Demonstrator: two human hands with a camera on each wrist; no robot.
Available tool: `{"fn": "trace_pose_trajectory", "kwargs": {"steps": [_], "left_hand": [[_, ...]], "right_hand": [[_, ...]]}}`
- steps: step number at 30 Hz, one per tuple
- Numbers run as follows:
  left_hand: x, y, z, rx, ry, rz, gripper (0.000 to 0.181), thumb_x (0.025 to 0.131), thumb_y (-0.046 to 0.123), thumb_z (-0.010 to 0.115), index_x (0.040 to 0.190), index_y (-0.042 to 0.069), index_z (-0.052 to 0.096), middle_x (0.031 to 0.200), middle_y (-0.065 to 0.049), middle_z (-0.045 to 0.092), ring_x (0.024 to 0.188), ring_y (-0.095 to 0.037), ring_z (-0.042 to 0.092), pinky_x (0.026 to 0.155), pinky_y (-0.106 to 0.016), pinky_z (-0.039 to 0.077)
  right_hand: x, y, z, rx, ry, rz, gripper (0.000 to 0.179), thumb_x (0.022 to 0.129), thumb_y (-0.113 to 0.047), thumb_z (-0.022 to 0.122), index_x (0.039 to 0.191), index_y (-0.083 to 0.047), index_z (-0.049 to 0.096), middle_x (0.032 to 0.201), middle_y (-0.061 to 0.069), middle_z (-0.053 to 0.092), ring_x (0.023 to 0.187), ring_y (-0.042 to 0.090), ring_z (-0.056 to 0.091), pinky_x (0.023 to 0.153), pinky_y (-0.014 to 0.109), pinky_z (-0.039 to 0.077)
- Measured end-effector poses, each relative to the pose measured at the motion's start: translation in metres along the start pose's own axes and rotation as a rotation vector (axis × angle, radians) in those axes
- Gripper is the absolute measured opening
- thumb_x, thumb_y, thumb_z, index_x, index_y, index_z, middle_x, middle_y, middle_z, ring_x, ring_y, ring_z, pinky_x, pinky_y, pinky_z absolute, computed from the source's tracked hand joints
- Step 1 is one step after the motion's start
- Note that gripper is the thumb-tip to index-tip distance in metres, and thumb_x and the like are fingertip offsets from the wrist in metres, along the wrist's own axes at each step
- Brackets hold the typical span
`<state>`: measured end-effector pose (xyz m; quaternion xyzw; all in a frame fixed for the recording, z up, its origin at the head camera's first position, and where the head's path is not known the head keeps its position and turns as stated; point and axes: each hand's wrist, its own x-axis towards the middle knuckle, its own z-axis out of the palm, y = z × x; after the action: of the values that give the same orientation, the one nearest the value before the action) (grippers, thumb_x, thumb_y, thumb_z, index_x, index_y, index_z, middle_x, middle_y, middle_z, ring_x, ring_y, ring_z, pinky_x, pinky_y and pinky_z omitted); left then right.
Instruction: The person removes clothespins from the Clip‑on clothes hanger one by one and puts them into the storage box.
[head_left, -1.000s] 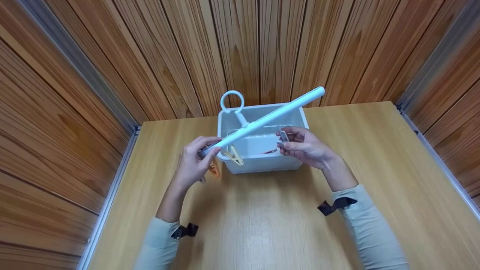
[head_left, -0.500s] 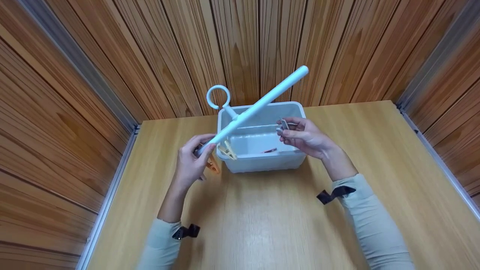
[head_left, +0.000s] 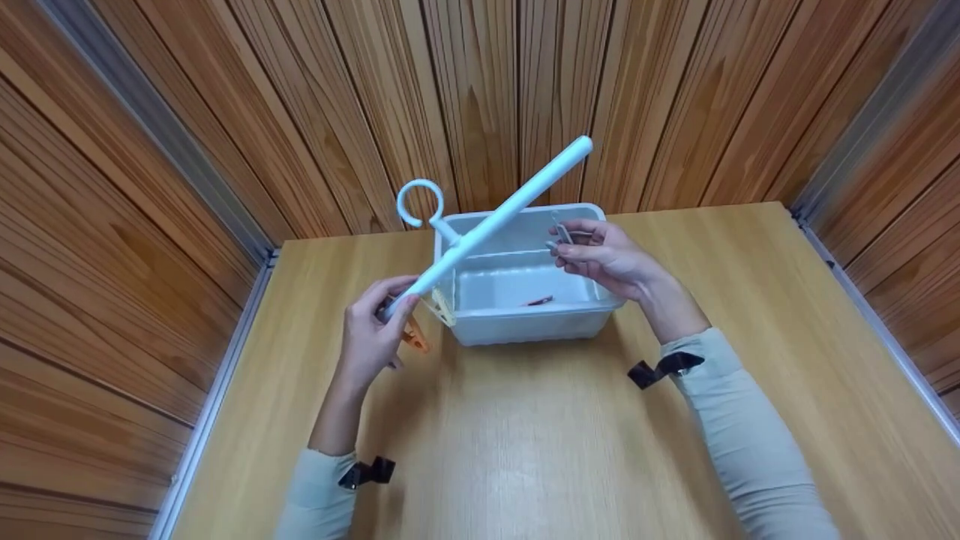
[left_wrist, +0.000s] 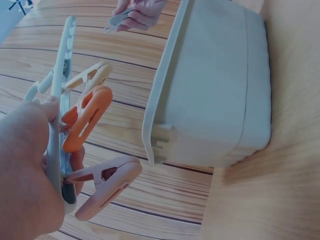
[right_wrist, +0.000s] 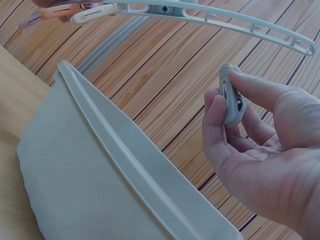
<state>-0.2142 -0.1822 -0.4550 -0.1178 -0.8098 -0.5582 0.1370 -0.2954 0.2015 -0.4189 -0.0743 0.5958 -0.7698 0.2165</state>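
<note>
My left hand [head_left: 371, 326] grips one end of a pale blue hanger [head_left: 495, 217], which slants up to the right over a white bin. A ring-shaped hook [head_left: 420, 201] stands off the bar's middle. Clothespins hang from the hanger's gripped half: a cream one [left_wrist: 95, 75], an orange one [left_wrist: 88, 119] and a pinkish one [left_wrist: 110, 187]. The rest of its underside shows bare slots in the right wrist view. My right hand [head_left: 607, 259] pinches a grey clothespin [right_wrist: 230, 95] between thumb and fingers, above the bin's right side and apart from the hanger.
The white bin [head_left: 536, 326] stands on the wooden table [head_left: 510, 435] near the back wall. Inside it lies a small reddish clothespin [head_left: 538, 301]. Wood-panelled walls [head_left: 480, 97] rise behind and on both sides, with metal rails at the corners.
The hanger has shifted left and tilted more steeply, its far end rising. My right hand has moved slightly up and left, the grey clothespin still in its fingers.
</note>
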Motion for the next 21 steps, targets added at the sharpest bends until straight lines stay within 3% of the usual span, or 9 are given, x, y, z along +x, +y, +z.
{"fn": "trace_pose_trajectory", "kwargs": {"steps": [7,16,21], "left_hand": [[-0.004,-0.008,-0.007,-0.001,0.03,-0.006,0.027,0.109,0.014,0.075,0.136,0.01,0.08,0.107,-0.011,0.074,0.08,-0.012,0.061,0.063,-0.021,0.051],[-0.01,-0.015,-0.013,0.017,0.053,-0.036,0.029,0.11,0.016,0.074,0.138,0.011,0.078,0.109,-0.01,0.072,0.083,-0.014,0.061,0.063,-0.021,0.051],[-0.01,-0.016,-0.013,0.025,0.06,-0.04,0.03,0.111,0.016,0.074,0.139,0.011,0.077,0.111,-0.01,0.073,0.086,-0.015,0.062,0.067,-0.021,0.052]], "right_hand": [[0.007,-0.001,-0.002,-0.027,0.045,0.023,0.028,0.111,-0.001,0.065,0.138,-0.01,0.063,0.113,-0.002,0.077,0.099,0.014,0.078,0.092,0.024,0.066],[0.016,-0.001,-0.003,-0.06,0.11,0.031,0.023,0.109,-0.002,0.071,0.129,-0.013,0.069,0.113,-0.001,0.077,0.099,0.014,0.078,0.093,0.025,0.067],[0.019,-0.001,-0.002,-0.073,0.174,0.009,0.035,0.108,-0.003,0.073,0.142,-0.004,0.064,0.116,-0.001,0.076,0.098,0.014,0.078,0.093,0.025,0.067]]}}
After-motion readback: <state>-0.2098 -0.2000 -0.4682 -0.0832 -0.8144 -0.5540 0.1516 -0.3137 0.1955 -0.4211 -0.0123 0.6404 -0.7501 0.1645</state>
